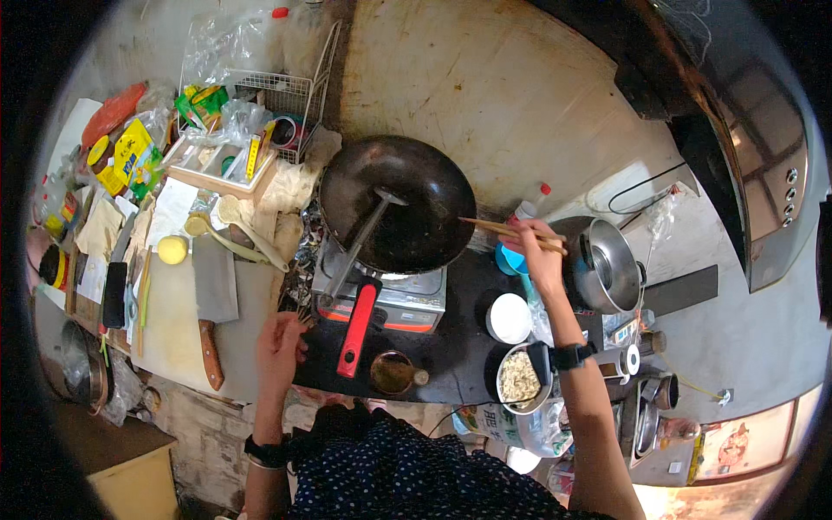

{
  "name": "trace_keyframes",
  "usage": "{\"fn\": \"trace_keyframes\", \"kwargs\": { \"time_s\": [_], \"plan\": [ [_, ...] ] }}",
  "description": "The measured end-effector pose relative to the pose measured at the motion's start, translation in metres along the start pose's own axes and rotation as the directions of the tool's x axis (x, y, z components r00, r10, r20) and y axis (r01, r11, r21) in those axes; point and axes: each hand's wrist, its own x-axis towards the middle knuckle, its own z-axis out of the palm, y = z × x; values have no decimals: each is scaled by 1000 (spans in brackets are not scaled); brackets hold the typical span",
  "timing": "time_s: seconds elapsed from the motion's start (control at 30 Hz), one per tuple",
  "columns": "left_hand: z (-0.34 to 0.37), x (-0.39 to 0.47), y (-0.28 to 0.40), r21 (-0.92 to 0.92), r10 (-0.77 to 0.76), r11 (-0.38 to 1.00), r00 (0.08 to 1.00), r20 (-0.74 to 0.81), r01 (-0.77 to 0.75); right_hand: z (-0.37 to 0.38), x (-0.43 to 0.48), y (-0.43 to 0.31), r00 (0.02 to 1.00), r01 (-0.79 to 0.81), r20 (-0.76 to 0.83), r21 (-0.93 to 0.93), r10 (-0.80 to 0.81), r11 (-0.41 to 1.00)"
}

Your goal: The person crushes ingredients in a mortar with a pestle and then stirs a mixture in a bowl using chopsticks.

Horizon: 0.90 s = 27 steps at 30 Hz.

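Note:
My right hand is closed round a pair of wooden chopsticks, whose tips point at the right rim of a dark wok. A metal spatula rests in the wok, its shaft leaning over the near rim. The wok, with a red handle, stands on a portable gas stove. My left hand, fingers loosely curled, hovers between the cutting board and the stove and appears to hold nothing. A white bowl and a bowl of pale chopped food lie below my right hand.
On the left, a cleaver and a yellow round piece lie on a cutting board, beside ladles and a seasoning box. A glass bowl sits near the counter edge. Steel pots stand right; a range hood hangs at upper right.

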Motion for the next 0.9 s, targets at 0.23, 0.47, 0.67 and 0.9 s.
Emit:
{"fn": "trace_keyframes", "kwargs": {
  "time_s": [0.23,0.47,0.67,0.9],
  "plan": [
    [-56,-11,-37,313,349,909,913,-212,-275,46,50,39,992,122,71,-237,-108,964],
    [-67,-20,-35,462,388,866,840,-380,-191,54,88,62,904,403,321,-425,-282,810],
    [-85,-22,-69,682,518,691,822,-237,-239,48,72,43,915,330,377,-494,-143,804],
    [-78,-18,-76,675,568,677,791,-226,-293,50,76,46,933,322,293,-412,-211,852]
  ]
}}
